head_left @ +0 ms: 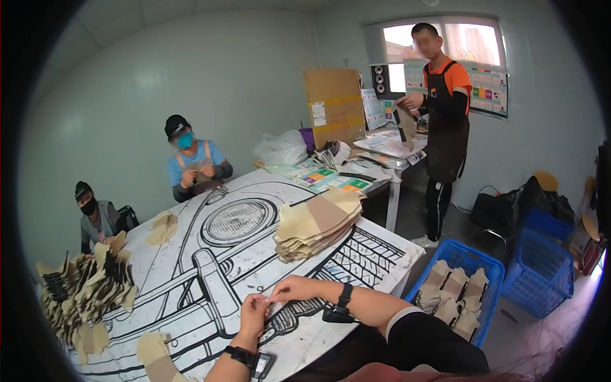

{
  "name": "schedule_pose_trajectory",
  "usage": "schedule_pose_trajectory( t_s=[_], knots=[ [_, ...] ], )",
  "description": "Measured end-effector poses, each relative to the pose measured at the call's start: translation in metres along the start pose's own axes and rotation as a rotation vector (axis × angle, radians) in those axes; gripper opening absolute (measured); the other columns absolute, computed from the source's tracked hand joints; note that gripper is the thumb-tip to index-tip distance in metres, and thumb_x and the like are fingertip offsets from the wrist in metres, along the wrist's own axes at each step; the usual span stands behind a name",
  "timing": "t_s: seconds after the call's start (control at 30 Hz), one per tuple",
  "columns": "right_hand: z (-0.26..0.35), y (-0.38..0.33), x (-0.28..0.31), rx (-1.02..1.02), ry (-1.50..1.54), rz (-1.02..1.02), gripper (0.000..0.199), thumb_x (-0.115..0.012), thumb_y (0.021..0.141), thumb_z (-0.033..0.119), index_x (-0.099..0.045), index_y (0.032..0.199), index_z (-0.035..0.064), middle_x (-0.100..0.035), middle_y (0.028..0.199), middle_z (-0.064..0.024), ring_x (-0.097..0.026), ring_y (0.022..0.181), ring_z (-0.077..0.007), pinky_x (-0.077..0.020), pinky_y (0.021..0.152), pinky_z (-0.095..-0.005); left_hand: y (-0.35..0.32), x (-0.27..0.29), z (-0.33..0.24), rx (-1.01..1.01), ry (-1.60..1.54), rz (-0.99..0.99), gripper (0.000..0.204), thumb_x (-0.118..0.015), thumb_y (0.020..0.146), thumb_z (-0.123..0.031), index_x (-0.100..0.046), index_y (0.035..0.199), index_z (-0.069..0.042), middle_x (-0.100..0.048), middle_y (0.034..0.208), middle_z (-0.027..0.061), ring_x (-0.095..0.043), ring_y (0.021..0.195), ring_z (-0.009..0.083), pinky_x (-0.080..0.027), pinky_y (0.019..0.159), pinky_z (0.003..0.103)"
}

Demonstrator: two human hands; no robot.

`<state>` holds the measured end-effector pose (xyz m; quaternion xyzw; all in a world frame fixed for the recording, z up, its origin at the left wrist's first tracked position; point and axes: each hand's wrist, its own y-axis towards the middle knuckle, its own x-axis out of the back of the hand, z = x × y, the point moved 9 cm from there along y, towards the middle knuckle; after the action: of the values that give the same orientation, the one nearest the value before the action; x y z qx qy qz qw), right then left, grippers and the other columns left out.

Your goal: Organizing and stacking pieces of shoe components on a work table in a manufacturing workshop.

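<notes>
Nearest work I can make out: the stack of beige pieces [318, 223] on the bench [384, 233], right of frame centre, near the hands but apart from them. The left hand [254, 313] and right hand [296, 289] meet at lower centre, fingers curled in, tips together. Can't tell if something small is pinched there. For fingertip work like this I'd keep the pinch light, hold steady with the left, make the fine moves with the right. Pose: left forearm [224, 370] rises from the lower edge; right forearm [369, 305] slants in from lower right, hand reaching leftward. Further out: loose beige piece [154, 356] at lower left, taller pile [89, 286] at far left, blue crate [477, 256] of pieces at lower right.
</notes>
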<state>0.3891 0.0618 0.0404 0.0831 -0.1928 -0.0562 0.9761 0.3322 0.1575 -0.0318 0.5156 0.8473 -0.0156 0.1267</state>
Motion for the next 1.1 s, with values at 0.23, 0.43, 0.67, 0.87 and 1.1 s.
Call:
schedule_pose_trajectory(
  t_s=[0.23, 0.43, 0.67, 0.87, 1.1],
  knots=[
    [0.046, -0.044, 0.061, 0.290, 0.149, -0.289, 0.027, -0.043, 0.091, 0.017, -0.061, 0.086, -0.0017, -0.059, 0.074, -0.0056, -0.055, 0.067, -0.0108, -0.0452, 0.065, -0.0240, 0.004, 0.003, 0.016, 0.077, -0.106, 0.047, 0.018, -0.047, 0.090, -0.019, -0.052, 0.086, -0.002, -0.054, 0.063, 0.0041, -0.044, 0.048, 0.0085, -0.036, 0.046, 0.020],
    [0.111, -0.092, 0.104, 0.252, -0.102, -0.492, 0.028, -0.040, 0.093, 0.018, -0.058, 0.101, -0.0016, -0.058, 0.080, -0.0056, -0.054, 0.072, -0.0107, -0.0437, 0.068, -0.0233, 0.003, -0.001, 0.014, 0.111, -0.088, 0.040, 0.029, -0.043, 0.092, -0.027, -0.055, 0.084, -0.002, -0.054, 0.063, 0.0039, -0.046, 0.054, 0.0089, -0.037, 0.051, 0.020],
    [0.187, -0.079, 0.147, 0.399, -0.600, -0.681, 0.029, -0.038, 0.084, 0.000, -0.055, 0.108, -0.0001, -0.055, 0.089, -0.0076, -0.050, 0.075, -0.0131, -0.0413, 0.071, -0.0232, 0.003, -0.001, 0.011, 0.103, -0.081, 0.050, 0.027, -0.042, 0.092, -0.026, -0.054, 0.083, -0.004, -0.055, 0.065, 0.0026, -0.047, 0.056, 0.0090, -0.039, 0.054, 0.020],
    [0.165, 0.038, 0.151, 0.265, -0.854, -0.597, 0.024, -0.044, 0.073, 0.001, -0.059, 0.091, -0.0011, -0.056, 0.099, -0.0148, -0.054, 0.090, -0.0264, -0.0432, 0.080, -0.0322, 0.004, -0.002, 0.017, 0.142, -0.068, 0.043, 0.028, -0.042, 0.092, -0.027, -0.055, 0.083, -0.004, -0.054, 0.065, 0.0012, -0.046, 0.057, 0.0076, -0.037, 0.054, 0.018],
    [-0.010, 0.192, 0.119, -0.436, -1.416, -0.288, 0.021, -0.052, 0.075, 0.013, -0.067, 0.088, 0.0082, -0.064, 0.090, -0.0126, -0.062, 0.084, -0.0267, -0.0476, 0.066, -0.0387, 0.003, 0.000, 0.022, 0.160, -0.079, 0.060, 0.027, -0.042, 0.092, -0.027, -0.055, 0.085, -0.004, -0.051, 0.066, -0.0006, -0.045, 0.061, 0.0057, -0.038, 0.058, 0.017]
  ],
)
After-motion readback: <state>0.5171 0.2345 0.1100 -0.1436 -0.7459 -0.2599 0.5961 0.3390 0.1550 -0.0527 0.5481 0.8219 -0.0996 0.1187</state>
